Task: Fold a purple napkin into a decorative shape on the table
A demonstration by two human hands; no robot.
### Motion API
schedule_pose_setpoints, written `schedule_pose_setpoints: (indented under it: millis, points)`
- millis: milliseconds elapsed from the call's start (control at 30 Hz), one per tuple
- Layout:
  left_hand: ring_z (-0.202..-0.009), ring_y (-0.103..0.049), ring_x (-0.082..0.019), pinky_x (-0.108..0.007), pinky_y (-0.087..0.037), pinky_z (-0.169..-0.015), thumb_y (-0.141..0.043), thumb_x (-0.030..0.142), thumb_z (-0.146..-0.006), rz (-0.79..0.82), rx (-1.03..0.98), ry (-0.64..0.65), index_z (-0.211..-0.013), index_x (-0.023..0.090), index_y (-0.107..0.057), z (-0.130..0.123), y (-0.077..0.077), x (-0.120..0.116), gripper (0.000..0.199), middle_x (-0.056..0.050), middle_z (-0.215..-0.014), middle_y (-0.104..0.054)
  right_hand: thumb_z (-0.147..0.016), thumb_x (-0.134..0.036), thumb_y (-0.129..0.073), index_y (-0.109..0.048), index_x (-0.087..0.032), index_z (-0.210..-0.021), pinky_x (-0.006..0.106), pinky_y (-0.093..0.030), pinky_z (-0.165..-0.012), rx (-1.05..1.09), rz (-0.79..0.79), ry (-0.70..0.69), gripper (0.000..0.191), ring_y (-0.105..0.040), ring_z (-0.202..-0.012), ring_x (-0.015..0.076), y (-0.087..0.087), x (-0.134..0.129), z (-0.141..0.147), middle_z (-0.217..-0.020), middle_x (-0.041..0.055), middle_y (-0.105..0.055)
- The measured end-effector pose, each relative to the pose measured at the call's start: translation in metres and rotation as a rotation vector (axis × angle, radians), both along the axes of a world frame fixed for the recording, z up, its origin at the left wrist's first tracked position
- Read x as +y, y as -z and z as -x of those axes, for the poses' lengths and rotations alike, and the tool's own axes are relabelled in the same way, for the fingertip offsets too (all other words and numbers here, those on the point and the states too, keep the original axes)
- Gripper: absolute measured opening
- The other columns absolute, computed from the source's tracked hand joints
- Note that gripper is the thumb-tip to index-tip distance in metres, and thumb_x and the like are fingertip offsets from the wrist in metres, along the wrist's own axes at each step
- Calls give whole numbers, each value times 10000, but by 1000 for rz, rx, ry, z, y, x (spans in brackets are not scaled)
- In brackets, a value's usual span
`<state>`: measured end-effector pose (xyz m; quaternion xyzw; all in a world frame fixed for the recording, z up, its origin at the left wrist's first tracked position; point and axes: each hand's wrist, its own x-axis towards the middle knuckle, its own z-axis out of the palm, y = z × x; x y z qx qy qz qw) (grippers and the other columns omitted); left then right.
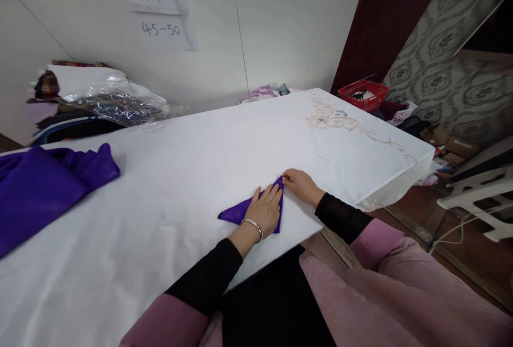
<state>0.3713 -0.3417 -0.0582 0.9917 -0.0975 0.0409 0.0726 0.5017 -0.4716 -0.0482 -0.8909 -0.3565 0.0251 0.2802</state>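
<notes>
A purple cloth napkin, folded into a small triangle, lies near the front edge of the white-covered table. My left hand, with a silver bangle at its wrist, rests flat on the napkin, fingers stretched out, and hides its middle. At the napkin's upper right corner, my right hand pinches the tip between thumb and fingers. More purple cloth lies loosely heaped at the table's left end.
Folded fabrics under clear plastic are stacked against the wall at the back left. A red basket stands beyond the far right corner. To the right is a white plastic stool. Handwritten paper signs hang on the wall.
</notes>
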Motion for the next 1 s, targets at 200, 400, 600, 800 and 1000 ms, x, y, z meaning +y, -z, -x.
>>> schedule_pose_setpoints:
  millis: [200, 400, 600, 800, 1000]
  points:
    - [-1379, -228, -230, -491, -135, -1126, -291, 222, -894, 17, 8, -11, -1383, 136, -348, 1, 2, 0, 500, -99, -1463, -357, -932, -401, -380, -441, -156, -1333, 389, -295, -1073, -158, -161, -317, 474, -325, -1328, 214, -3, -10, 24, -1400, 124, -429]
    - [-1389, -191, -232, -488, -164, -1123, -321, 246, -887, 49, 31, -4, -1414, 136, -280, -1, 1, -1, 540, -101, -1494, -292, -878, -626, -327, -163, -109, -1467, 444, -143, -1130, -32, 127, -511, 801, -138, -1402, 253, 8, -8, 29, -1517, 161, -157]
    - [-1390, -198, -250, -506, -141, -1128, -297, 445, -915, 56, 65, -129, -1396, 133, -329, 19, 0, 10, 574, -104, -1496, -283, -860, -670, -283, -190, -137, -1465, 465, -135, -1124, -116, 217, -446, 811, -149, -1399, 265, 10, -10, 24, -1510, 146, -194]
    - [-1383, -216, -279, -530, -165, -1113, -321, 621, -858, 56, 45, -255, -1409, 147, -304, 62, 4, 37, 727, -120, -1487, -298, -848, -682, -302, -211, -138, -1461, 457, -156, -1120, -135, 245, -424, 824, -168, -1394, 271, 11, -9, 26, -1508, 141, -207]
    - [-1371, -249, -284, -522, -212, -1099, -291, 610, -872, 68, 39, -455, -1394, 115, -320, 84, 4, 48, 720, -157, -1467, -327, -856, -675, -287, -185, -148, -1468, 460, -151, -1120, -152, 253, -424, 814, -156, -1396, 274, 11, -9, 26, -1511, 133, -200]
